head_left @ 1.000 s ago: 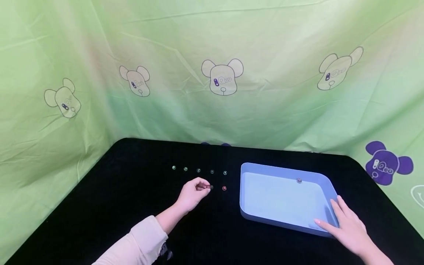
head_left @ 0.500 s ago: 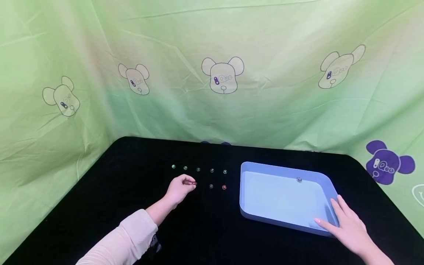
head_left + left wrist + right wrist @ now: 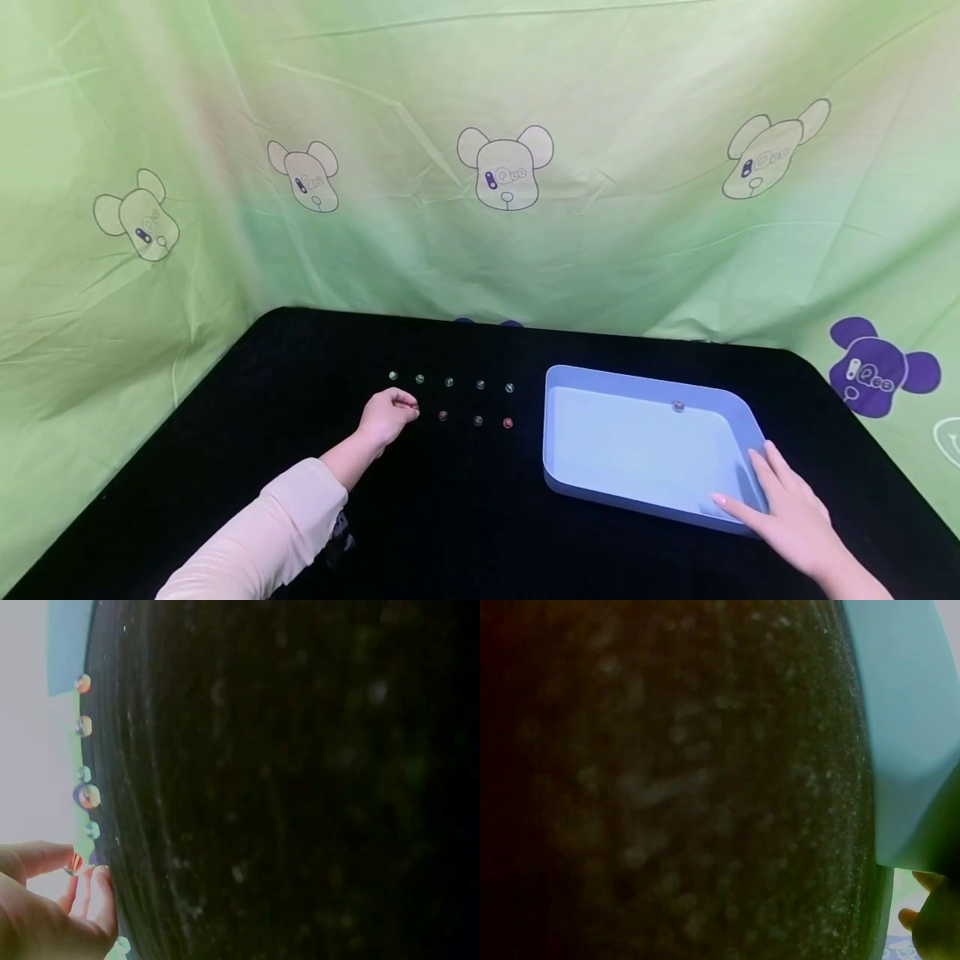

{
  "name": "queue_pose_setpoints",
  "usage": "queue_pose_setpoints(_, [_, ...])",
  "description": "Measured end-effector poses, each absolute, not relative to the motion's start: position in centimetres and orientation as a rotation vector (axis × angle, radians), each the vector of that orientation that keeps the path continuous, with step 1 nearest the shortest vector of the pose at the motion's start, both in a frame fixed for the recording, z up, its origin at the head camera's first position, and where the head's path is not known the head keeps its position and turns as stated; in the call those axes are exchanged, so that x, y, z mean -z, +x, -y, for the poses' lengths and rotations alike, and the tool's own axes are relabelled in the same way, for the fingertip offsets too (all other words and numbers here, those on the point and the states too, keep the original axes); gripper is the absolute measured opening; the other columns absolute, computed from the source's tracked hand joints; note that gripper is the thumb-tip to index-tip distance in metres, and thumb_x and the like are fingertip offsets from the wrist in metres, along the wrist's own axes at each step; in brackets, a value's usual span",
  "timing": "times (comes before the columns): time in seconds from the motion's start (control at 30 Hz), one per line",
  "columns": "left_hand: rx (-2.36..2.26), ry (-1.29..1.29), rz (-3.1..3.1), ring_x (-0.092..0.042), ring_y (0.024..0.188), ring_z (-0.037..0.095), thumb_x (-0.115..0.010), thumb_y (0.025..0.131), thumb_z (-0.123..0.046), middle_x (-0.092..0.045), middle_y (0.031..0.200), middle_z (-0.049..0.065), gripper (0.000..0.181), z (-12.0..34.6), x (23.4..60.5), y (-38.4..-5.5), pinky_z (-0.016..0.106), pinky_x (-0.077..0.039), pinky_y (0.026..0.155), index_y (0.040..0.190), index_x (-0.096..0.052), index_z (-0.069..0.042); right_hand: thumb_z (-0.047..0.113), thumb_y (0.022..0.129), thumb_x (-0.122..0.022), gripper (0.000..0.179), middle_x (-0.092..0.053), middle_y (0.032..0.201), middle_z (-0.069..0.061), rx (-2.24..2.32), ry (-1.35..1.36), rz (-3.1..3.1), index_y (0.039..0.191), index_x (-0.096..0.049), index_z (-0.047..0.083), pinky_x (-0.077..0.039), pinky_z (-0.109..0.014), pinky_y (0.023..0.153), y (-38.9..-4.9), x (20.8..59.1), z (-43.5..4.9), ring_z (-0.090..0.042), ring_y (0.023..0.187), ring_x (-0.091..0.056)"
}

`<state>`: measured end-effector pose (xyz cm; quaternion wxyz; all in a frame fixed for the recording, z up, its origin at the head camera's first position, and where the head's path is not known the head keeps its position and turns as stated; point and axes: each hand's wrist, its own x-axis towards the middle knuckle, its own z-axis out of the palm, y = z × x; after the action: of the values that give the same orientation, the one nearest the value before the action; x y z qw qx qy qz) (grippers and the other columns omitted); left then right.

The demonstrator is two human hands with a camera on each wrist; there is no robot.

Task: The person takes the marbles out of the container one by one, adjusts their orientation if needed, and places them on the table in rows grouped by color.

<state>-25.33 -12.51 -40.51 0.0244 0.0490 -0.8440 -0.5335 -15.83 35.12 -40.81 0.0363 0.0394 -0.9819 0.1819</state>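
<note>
My left hand [image 3: 387, 417] is at the left end of the front row of marbles. Between its thumb and fingers it pinches a red-and-orange striped glass marble [image 3: 73, 863], best seen in the left wrist view. Just to its right, on the black cloth, lies a reddish marble [image 3: 442, 415], followed by a dull marble [image 3: 478, 421] and a red marble [image 3: 507, 423]. My right hand [image 3: 787, 508] rests on the near right corner of the blue tray [image 3: 622, 504], fingers spread over the rim. Part of that hand shows dark in the right wrist view.
Behind the front row, several greenish marbles [image 3: 449, 382] form a second line. One marble [image 3: 678, 407] lies inside the tray near its far right wall. The black tablecloth [image 3: 247, 400] ends at a light green curtain [image 3: 390, 250] printed with bear heads.
My left hand has moved left along the front row. A reddish marble now lies where its fingertips were half a second ago. My right hand and the tray stay put.
</note>
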Motion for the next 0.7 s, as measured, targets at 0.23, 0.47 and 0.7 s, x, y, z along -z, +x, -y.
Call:
queue_pose_setpoints(0.23, [1.558,0.127,2.68,-0.056,0.064,0.013,-0.063,0.072,0.0,-0.06,0.068,0.002,0.007,12.84,40.39,-25.62,0.027,-0.044,0.062,0.077,-0.058,0.001,0.04,0.08,-0.054,0.081,0.001,0.135,-0.032,-0.567,0.152,2.965,0.126,-0.019,-0.018,-0.016,-0.065,0.077,-15.79,40.99,-35.03,-0.055,0.113,-0.01])
queue_pose_setpoints(0.47, [1.482,0.108,2.71,-0.054,0.063,0.013,-0.063,0.072,-0.001,-0.058,0.067,0.002,0.007,12.85,40.36,-25.84,0.027,-0.043,0.06,0.077,-0.058,0.0,0.039,0.08,-0.055,0.081,0.001,0.135,-0.032,-0.563,0.152,2.956,0.126,-0.019,-0.018,-0.016,-0.065,0.076,-15.78,41.01,-34.9,-0.055,0.114,-0.009])
queue_pose_setpoints(0.7, [1.373,0.049,2.754,-0.053,0.064,0.014,-0.063,0.072,-0.001,-0.057,0.067,0.002,0.006,12.98,40.54,-25.93,0.027,-0.043,0.06,0.076,-0.058,0.0,0.039,0.08,-0.055,0.081,0.0,0.135,-0.032,-0.555,0.154,2.95,0.125,-0.02,-0.018,-0.016,-0.065,0.077,-15.91,41.39,-35.15,-0.055,0.114,-0.01])
